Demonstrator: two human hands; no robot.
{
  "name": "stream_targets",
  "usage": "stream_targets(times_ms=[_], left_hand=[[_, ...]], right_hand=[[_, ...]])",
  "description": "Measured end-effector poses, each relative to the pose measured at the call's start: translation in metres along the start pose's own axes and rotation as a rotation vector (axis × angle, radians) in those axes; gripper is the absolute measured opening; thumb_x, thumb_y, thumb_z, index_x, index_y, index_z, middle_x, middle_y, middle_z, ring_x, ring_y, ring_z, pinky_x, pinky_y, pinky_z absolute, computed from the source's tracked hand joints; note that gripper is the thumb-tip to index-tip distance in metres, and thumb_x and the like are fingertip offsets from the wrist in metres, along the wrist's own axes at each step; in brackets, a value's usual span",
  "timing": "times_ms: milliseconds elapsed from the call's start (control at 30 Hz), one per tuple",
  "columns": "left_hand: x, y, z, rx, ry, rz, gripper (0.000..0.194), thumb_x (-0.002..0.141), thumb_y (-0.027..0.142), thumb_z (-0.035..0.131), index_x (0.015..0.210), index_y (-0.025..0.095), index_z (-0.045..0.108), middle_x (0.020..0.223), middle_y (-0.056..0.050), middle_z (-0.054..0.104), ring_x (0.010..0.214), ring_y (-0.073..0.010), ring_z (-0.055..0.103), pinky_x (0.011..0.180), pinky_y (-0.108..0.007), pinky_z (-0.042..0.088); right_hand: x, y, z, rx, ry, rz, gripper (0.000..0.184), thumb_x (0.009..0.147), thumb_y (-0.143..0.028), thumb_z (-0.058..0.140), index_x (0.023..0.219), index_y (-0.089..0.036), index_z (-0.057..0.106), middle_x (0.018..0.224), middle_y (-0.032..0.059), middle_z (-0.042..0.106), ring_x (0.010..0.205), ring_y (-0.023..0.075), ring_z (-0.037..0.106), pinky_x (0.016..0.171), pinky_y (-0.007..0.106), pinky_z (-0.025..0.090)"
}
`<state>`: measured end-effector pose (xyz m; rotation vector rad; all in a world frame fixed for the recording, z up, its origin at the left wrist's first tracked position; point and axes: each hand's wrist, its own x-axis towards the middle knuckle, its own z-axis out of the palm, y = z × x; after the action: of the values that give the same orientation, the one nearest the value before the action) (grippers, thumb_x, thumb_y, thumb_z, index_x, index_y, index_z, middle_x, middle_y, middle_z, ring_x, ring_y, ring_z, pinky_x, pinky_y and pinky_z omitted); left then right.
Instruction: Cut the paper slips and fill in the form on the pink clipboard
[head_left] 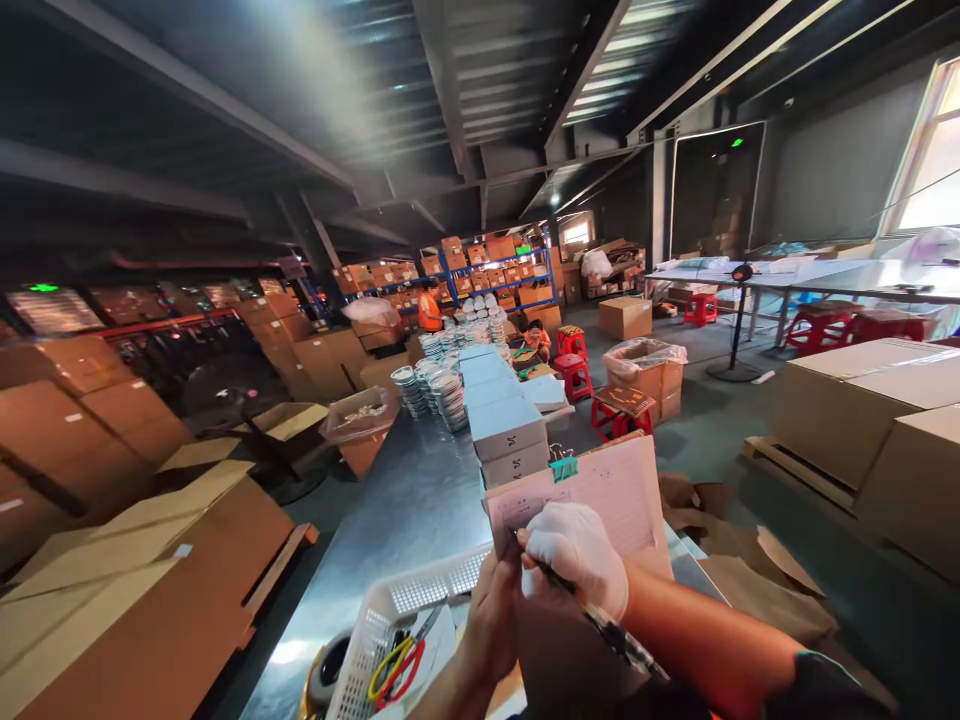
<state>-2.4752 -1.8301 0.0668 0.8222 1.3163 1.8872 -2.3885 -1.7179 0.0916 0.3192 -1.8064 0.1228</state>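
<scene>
The pad (600,490) is standing up over the near end of the bench (405,500). The left hand (491,610) is holding its bottom edge. The right hand (577,555), in a white glove, is gripping a pen (600,620) against the paper. A basket (390,610) with scissors (401,660) is sitting just left. Boxes (502,425) are lining the bench behind.

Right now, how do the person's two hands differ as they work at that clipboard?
The right hand wears a white glove; the left hand is bare. The right hand grips a dark pen with its tip on the paper, while the left hand holds the clipboard from below. The right hand sits higher and in front; the left hand lies lower and partly hidden. Both meet at the clipboard's lower edge.
</scene>
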Motion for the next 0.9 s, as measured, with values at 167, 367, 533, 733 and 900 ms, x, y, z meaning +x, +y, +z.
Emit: stream_targets(times_ms=[167, 367, 533, 733, 900], left_hand=[[-0.004, -0.001, -0.002, -0.006, -0.013, 0.0, 0.062, 0.073, 0.076, 0.076, 0.086, 0.016, 0.079, 0.101, -0.013, 0.074, 0.114, -0.0358, 0.062, 0.105, -0.042, 0.051], [-0.008, 0.002, -0.003, 0.06, -0.005, 0.009, 0.061, 0.075, 0.075, 0.076, 0.086, 0.015, 0.078, 0.097, -0.012, 0.075, 0.11, -0.0357, 0.063, 0.106, -0.043, 0.051], [-0.013, 0.004, 0.0, 0.048, -0.024, 0.063, 0.043, 0.085, 0.061, 0.072, 0.079, 0.018, 0.075, 0.089, -0.009, 0.074, 0.104, -0.0309, 0.067, 0.101, -0.04, 0.055], [-0.017, 0.031, 0.013, 0.122, -0.008, 0.07, 0.042, 0.07, 0.061, 0.081, 0.06, 0.022, 0.068, 0.081, -0.009, 0.074, 0.109, -0.0345, 0.067, 0.105, -0.039, 0.054], [-0.014, 0.025, 0.011, 0.12, -0.045, 0.1, 0.044, 0.072, 0.065, 0.078, 0.066, 0.022, 0.072, 0.086, -0.009, 0.075, 0.116, -0.0356, 0.065, 0.113, -0.042, 0.049]], right_hand=[[-0.003, -0.002, 0.0, 0.055, -0.009, 0.02, 0.015, 0.095, -0.016, 0.046, 0.11, -0.02, 0.049, 0.074, -0.0011, 0.056, 0.061, 0.0147, 0.051, 0.057, 0.029, 0.037], [-0.007, -0.005, 0.004, 0.009, 0.016, 0.026, 0.01, 0.093, -0.015, 0.047, 0.099, -0.022, 0.047, 0.076, -0.0017, 0.055, 0.062, 0.014, 0.048, 0.057, 0.029, 0.032], [-0.008, -0.007, 0.006, 0.028, 0.061, 0.015, 0.012, 0.092, -0.012, 0.047, 0.101, -0.02, 0.05, 0.078, -0.0009, 0.056, 0.064, 0.0139, 0.047, 0.058, 0.029, 0.034], [-0.006, -0.007, 0.005, 0.029, 0.031, 0.022, 0.012, 0.09, -0.012, 0.047, 0.098, -0.021, 0.048, 0.075, -0.0022, 0.055, 0.061, 0.0128, 0.045, 0.057, 0.028, 0.033], [-0.003, -0.008, 0.004, 0.021, 0.043, 0.026, 0.012, 0.09, -0.013, 0.047, 0.097, -0.022, 0.048, 0.074, -0.0027, 0.055, 0.059, 0.0124, 0.047, 0.056, 0.027, 0.034]])
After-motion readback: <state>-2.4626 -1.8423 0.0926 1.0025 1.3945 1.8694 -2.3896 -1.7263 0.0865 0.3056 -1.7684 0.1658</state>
